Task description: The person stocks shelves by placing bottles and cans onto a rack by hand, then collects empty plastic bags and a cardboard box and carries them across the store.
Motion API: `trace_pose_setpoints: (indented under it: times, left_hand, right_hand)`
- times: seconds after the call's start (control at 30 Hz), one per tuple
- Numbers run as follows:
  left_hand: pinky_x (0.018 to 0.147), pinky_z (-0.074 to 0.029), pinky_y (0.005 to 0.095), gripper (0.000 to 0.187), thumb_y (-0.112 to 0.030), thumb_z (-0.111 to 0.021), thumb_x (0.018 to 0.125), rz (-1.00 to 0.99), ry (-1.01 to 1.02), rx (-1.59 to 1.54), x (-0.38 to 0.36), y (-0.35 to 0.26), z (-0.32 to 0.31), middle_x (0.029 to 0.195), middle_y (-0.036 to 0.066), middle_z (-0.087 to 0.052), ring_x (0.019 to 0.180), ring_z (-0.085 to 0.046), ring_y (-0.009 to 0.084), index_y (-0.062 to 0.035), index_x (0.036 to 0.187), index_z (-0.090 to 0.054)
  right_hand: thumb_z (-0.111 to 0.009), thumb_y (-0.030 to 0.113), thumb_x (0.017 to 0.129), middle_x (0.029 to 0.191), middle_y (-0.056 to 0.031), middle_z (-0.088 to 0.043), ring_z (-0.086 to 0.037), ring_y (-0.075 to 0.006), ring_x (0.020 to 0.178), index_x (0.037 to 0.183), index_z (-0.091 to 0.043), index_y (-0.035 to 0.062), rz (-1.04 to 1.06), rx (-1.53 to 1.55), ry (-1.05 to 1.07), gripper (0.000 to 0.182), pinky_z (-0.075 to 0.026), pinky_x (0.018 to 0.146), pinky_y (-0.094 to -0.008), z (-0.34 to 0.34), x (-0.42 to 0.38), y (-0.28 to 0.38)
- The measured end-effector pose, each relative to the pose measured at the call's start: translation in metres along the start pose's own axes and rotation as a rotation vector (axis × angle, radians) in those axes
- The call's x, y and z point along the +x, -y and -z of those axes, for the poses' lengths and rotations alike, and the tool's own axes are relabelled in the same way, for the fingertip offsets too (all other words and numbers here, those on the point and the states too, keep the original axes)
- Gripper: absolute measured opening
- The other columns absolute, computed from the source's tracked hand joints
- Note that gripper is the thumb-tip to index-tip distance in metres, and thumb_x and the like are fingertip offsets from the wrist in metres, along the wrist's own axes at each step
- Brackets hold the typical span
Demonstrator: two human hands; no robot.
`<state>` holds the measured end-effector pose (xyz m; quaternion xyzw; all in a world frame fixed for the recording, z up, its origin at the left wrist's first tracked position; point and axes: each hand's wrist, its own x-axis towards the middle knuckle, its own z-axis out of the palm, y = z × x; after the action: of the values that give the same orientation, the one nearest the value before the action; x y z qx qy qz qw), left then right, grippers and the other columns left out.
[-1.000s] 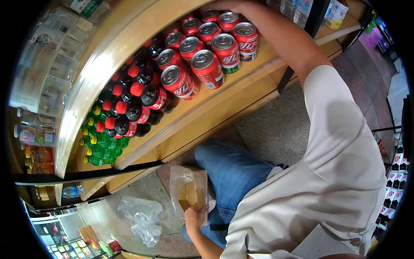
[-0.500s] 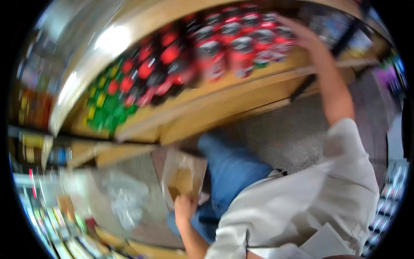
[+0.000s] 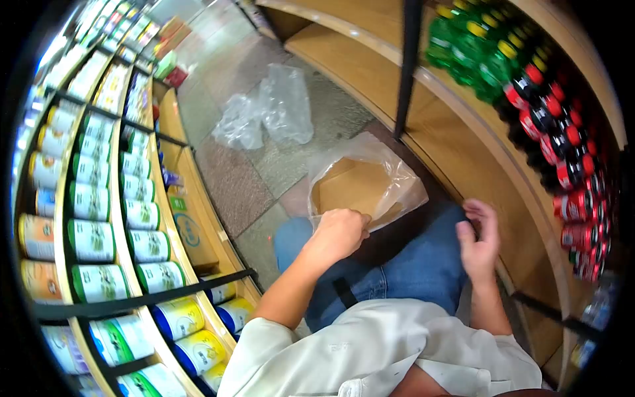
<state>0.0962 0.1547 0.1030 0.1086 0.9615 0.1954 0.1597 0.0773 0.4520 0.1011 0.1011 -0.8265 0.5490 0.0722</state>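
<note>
My left hand (image 3: 340,233) is closed on the near edge of a shallow cardboard tray in clear plastic wrap (image 3: 354,185). The tray tilts toward me at my knees, its brown bottom showing through the opened plastic. Above my right knee, my right hand (image 3: 479,239) is held up with thumb and fingers apart and nothing in it. The drinks shelf lies beyond it on the right, with green bottles (image 3: 473,49), dark cola bottles with red labels (image 3: 552,132) and red cans (image 3: 582,221) in rows.
Crumpled clear plastic (image 3: 271,109) lies on the tiled floor ahead. Shelves of tins (image 3: 92,238) run along my left. A black shelf post (image 3: 407,69) stands between the bays ahead on the right, and cardboard boxes (image 3: 173,36) sit farther down the aisle.
My right hand has come away from the cans on the shelf and down to my knee. The view has swung left along the aisle. My left hand still grips the plastic-wrapped tray.
</note>
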Motion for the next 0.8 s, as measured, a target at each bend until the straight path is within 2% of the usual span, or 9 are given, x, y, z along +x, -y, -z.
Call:
trace_pose_setpoints:
  times: [0.13, 0.23, 0.3, 0.4, 0.5, 0.6, 0.63, 0.7, 0.8]
  left_hand:
    - [0.063, -0.054, 0.0461, 0.013, -0.018, -0.067, 0.079, -0.034, -0.151, 0.031, -0.018, 0.028, 0.022, 0.073, 0.017, -0.067, 0.07, -0.067, 0.0361, -0.0058, 0.083, -0.07]
    - [0.058, -0.056, 0.0437, 0.013, -0.013, -0.062, 0.077, 0.022, -0.147, 0.075, -0.033, 0.035, 0.043, 0.072, 0.017, -0.067, 0.065, -0.069, 0.0339, -0.0047, 0.073, -0.071]
    - [0.061, -0.055, 0.046, 0.015, -0.012, -0.059, 0.079, 0.125, -0.161, -0.092, -0.052, 0.034, 0.051, 0.075, 0.02, -0.068, 0.067, -0.068, 0.036, -0.0039, 0.073, -0.071]
    - [0.075, -0.053, 0.0511, 0.024, -0.026, -0.064, 0.086, 0.251, -0.069, -0.374, -0.079, 0.042, 0.048, 0.091, 0.02, -0.07, 0.083, -0.067, 0.0406, -0.0071, 0.1, -0.071]
    - [0.079, -0.052, 0.0499, 0.028, -0.03, -0.065, 0.086, 0.266, -0.169, -0.654, -0.117, 0.056, 0.035, 0.094, 0.019, -0.069, 0.091, -0.066, 0.0398, -0.009, 0.104, -0.07]
    - [0.083, -0.051, 0.0492, 0.029, -0.024, -0.065, 0.083, 0.388, -0.147, -0.689, -0.147, 0.066, 0.083, 0.096, 0.022, -0.069, 0.093, -0.065, 0.0411, -0.008, 0.107, -0.069]
    - [0.083, -0.051, 0.0492, 0.029, -0.024, -0.065, 0.083, 0.392, -0.142, -0.7, -0.15, 0.072, 0.09, 0.096, 0.022, -0.069, 0.093, -0.065, 0.0411, -0.008, 0.107, -0.069]
    - [0.082, -0.052, 0.0481, 0.031, -0.031, -0.063, 0.087, 0.466, -0.262, -0.727, -0.151, 0.094, 0.093, 0.099, 0.019, -0.07, 0.095, -0.065, 0.0411, -0.0094, 0.109, -0.069]
    - [0.082, -0.054, 0.0452, 0.038, -0.041, -0.062, 0.088, 0.626, -0.234, -0.866, -0.148, 0.122, 0.176, 0.101, 0.018, -0.07, 0.094, -0.067, 0.0389, -0.0106, 0.109, -0.071]
  right_hand:
    - [-0.074, 0.012, 0.075, 0.141, -0.0186, -0.048, -0.039, -0.0402, 0.137, 0.132, -0.052, 0.0035, 0.492, -0.449, 0.54, 0.061, -0.033, 0.11, -0.0496, -0.075, 0.067, 0.083]
    - [-0.075, 0.015, 0.072, 0.121, -0.0197, -0.058, -0.05, -0.0427, 0.119, 0.117, -0.057, 0.0037, 0.527, -0.428, 0.947, 0.049, -0.037, 0.104, -0.0528, -0.127, 0.101, 0.109]
    - [-0.07, 0.015, 0.074, 0.102, -0.0204, -0.067, -0.063, -0.0407, 0.098, 0.112, -0.059, 0.0052, 0.432, -0.437, 1.285, 0.041, -0.05, 0.086, -0.0494, -0.166, 0.107, 0.104]
    - [-0.066, 0.027, 0.079, 0.093, -0.0252, -0.068, -0.067, -0.0412, 0.086, 0.115, -0.059, 0.0049, 0.543, -0.842, 1.642, 0.043, -0.053, 0.075, -0.0502, -0.207, 0.111, 0.145]
    - [-0.065, 0.03, 0.087, 0.097, -0.024, -0.069, -0.067, -0.0412, 0.089, 0.116, -0.057, 0.0039, 0.492, -0.666, 1.842, 0.039, -0.052, 0.077, -0.0493, -0.234, 0.09, 0.138]
    - [-0.066, 0.03, 0.084, 0.109, -0.0218, -0.066, -0.062, -0.0377, 0.107, 0.113, -0.064, 0.0049, 0.583, -0.402, 1.649, 0.038, -0.05, 0.088, -0.0471, -0.235, 0.124, 0.262]
    - [-0.066, 0.03, 0.084, 0.109, -0.0218, -0.066, -0.062, -0.0377, 0.107, 0.113, -0.064, 0.0049, 0.575, -0.401, 1.661, 0.038, -0.05, 0.088, -0.0471, -0.243, 0.136, 0.28]
    - [-0.065, 0.029, 0.087, 0.115, -0.0224, -0.062, -0.059, -0.0395, 0.108, 0.118, -0.059, 0.003, 0.387, -0.079, 1.339, 0.04, -0.048, 0.091, -0.045, -0.264, 0.159, 0.296]
    - [-0.071, 0.024, 0.078, 0.111, -0.0221, -0.063, -0.059, -0.0404, 0.103, 0.111, -0.063, 0.0004, 0.464, -0.243, 1.062, 0.041, -0.049, 0.09, -0.0462, -0.321, 0.23, 0.306]
